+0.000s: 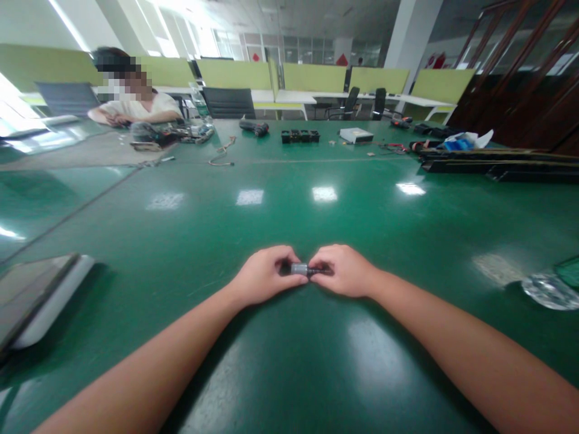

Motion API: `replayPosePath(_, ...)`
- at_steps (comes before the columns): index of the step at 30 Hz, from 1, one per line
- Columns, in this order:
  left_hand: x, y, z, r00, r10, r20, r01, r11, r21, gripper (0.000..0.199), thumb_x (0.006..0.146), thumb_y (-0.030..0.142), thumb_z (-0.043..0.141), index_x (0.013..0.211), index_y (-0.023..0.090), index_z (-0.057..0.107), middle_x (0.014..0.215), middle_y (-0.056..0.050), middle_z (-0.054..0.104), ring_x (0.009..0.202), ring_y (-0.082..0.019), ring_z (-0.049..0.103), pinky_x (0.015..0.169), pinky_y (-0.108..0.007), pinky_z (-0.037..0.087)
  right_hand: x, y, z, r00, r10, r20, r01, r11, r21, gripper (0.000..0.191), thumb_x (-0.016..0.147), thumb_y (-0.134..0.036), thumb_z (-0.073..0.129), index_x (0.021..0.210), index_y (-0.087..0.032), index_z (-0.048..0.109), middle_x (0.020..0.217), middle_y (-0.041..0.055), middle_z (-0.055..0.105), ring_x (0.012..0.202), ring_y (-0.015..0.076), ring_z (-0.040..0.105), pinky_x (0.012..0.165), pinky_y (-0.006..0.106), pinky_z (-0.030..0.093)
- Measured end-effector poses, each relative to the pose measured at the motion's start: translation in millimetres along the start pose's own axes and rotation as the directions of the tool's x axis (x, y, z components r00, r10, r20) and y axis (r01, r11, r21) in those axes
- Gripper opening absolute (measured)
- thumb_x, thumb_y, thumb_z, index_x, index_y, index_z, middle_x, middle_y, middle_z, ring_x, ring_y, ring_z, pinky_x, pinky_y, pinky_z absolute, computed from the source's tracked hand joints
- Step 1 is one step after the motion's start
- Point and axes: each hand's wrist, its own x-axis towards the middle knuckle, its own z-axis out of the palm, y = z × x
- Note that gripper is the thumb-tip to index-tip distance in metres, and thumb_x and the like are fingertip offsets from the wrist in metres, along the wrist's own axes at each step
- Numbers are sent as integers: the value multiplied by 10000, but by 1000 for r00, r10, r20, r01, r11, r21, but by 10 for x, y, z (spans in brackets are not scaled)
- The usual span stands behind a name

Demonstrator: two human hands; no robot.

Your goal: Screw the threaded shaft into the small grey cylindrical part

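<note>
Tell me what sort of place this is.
Probably an office or electronics workroom: yellow-green desk partitions, black office chairs, and a large glossy green table bearing loose electronic parts.

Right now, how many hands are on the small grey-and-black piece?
2: the left hand grips the small piece by its grey part; the right hand grips its dark right end.

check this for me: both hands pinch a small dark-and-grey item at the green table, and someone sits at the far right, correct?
Not quite: the head view shows the person sitting at the far left, not the far right. The left hand and right hand do pinch the small dark-and-grey item at the green table.
</note>
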Motion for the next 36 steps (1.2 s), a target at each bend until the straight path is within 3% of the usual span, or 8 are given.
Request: replayPosePath(36,-6,-24,-1,1000,-11,10,11,1000,-1,339,775,514,737,889,198,687,736,25,619,651,-141,513,589,-242,342,-38,51,-33,999,-38,-28,37,998,-42,99,762,-212,730,854,-186,705,769,-2,693,701,143,602,743,276,430)
